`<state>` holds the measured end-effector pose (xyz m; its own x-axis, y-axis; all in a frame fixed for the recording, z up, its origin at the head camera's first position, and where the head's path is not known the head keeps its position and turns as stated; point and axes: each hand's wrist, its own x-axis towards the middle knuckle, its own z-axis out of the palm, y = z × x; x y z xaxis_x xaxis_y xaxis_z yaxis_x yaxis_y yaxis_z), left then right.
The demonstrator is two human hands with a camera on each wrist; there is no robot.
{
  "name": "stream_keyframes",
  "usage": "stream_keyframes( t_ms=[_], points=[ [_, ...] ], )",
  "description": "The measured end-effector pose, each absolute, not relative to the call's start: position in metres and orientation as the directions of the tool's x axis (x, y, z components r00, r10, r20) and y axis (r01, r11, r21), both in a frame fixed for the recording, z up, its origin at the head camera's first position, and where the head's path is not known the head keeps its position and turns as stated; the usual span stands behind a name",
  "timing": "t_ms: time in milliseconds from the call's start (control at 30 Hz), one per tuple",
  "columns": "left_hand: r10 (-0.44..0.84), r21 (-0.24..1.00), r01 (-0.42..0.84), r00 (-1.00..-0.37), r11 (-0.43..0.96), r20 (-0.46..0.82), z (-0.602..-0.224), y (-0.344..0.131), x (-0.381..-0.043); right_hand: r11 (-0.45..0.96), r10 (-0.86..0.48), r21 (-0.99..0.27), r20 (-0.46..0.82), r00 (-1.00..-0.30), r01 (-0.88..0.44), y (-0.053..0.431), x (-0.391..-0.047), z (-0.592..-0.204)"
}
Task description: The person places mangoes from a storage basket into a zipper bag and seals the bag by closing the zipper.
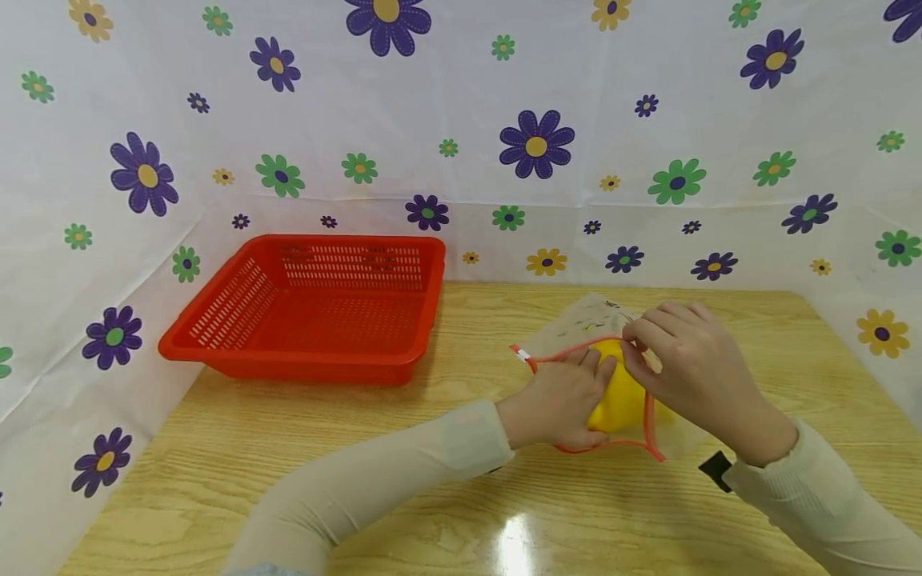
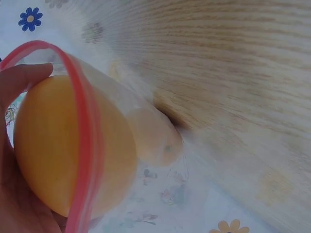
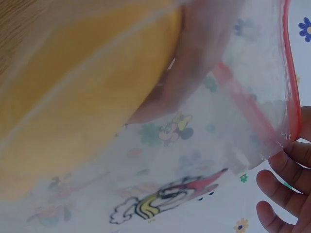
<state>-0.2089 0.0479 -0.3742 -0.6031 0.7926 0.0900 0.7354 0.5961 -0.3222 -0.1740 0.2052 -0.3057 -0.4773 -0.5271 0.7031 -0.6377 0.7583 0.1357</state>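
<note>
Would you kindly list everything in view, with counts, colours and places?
Table: one, pale wood, centre and foreground.
Basket: one, red, left back of the table.
Bag: one, clear with red edging and cartoon prints, right of the basket.
Yellow object: one, perhaps two, yellow, in the bag.
Cloth: at least one, white with multicoloured flowers, behind the table.
Black piece: one, black, right foreground.
Sleeves: two, cream, on both arms.
Left hand: one, bare, holding the yellow object.
Right hand: one, bare, pinching the bag's edge.

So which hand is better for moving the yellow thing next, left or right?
Probably the left hand, since it grips the yellow thing at the mouth of the clear bag. The right hand pinches the bag's red rim.
</note>
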Motion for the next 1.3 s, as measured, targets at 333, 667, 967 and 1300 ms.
stream_keyframes(
  t_ms=[333, 667, 967, 1300],
  points=[
    [0.793, -0.265, 0.754, -0.602, 0.602, 0.087, -0.377, 0.052, -0.215, 0.755, -0.526, 0.136, 0.710, -0.468, -0.641, 0.204, -0.174, -0.306],
    [0.800, -0.190, 0.781, -0.598, 0.595, 0.048, -0.379, 0.056, -0.221, 0.760, -0.524, 0.135, 0.707, -0.476, -0.636, 0.204, -0.173, -0.306],
    [0.826, -0.222, 0.800, -0.561, 0.557, 0.049, -0.380, 0.057, -0.227, 0.760, -0.526, 0.143, 0.707, -0.472, -0.634, 0.203, -0.173, -0.305],
    [0.825, -0.190, 0.808, -0.565, 0.557, 0.014, -0.385, 0.062, -0.235, 0.757, -0.533, 0.147, 0.702, -0.472, -0.637, 0.203, -0.173, -0.304]
  ],
)
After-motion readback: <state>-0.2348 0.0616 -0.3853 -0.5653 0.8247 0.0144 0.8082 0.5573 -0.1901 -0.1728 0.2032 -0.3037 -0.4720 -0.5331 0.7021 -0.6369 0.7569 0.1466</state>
